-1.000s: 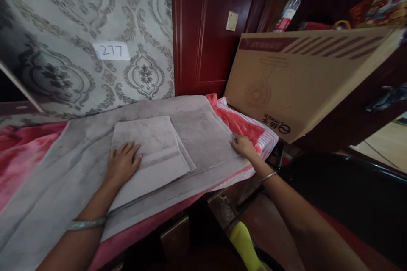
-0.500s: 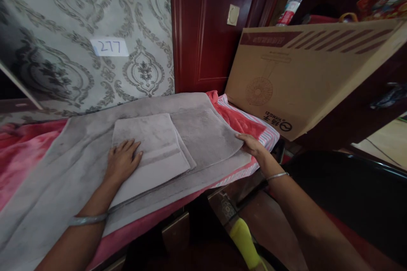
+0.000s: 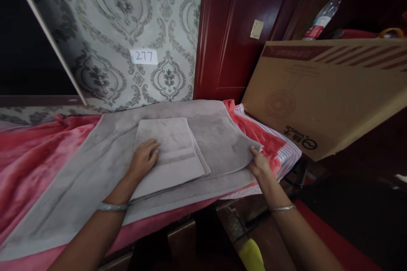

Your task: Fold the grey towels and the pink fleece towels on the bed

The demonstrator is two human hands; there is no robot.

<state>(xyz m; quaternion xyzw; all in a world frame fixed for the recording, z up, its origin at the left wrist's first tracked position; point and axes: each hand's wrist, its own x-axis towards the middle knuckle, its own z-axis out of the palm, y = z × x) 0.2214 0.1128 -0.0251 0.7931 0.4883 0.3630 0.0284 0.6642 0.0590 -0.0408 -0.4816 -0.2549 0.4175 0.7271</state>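
Note:
A grey plush towel (image 3: 171, 137), partly folded into a layered stack with a flat band across it, lies on a larger grey cloth (image 3: 79, 165). My left hand (image 3: 143, 159) rests on the left side of the folded stack, its fingers loosely bent and apart, holding nothing. At the far right, my right hand (image 3: 260, 164) pinches the corner of the towel's single-layer end, thumb on top and the other fingers beneath. That corner is slightly raised.
Red-pink blankets (image 3: 47, 148) and a striped cloth (image 3: 289, 150) lie under the grey cloth. A large cardboard box (image 3: 330, 93) leans at the right, a plastic bottle (image 3: 324, 17) behind it. A dark screen (image 3: 34, 46) stands left, and a yellow object (image 3: 251, 256) is below.
The view has swung left, so everything sits further right. My right hand has turned and now grips the towel corner more fully, lifting it a little. My left fingers have curled slightly.

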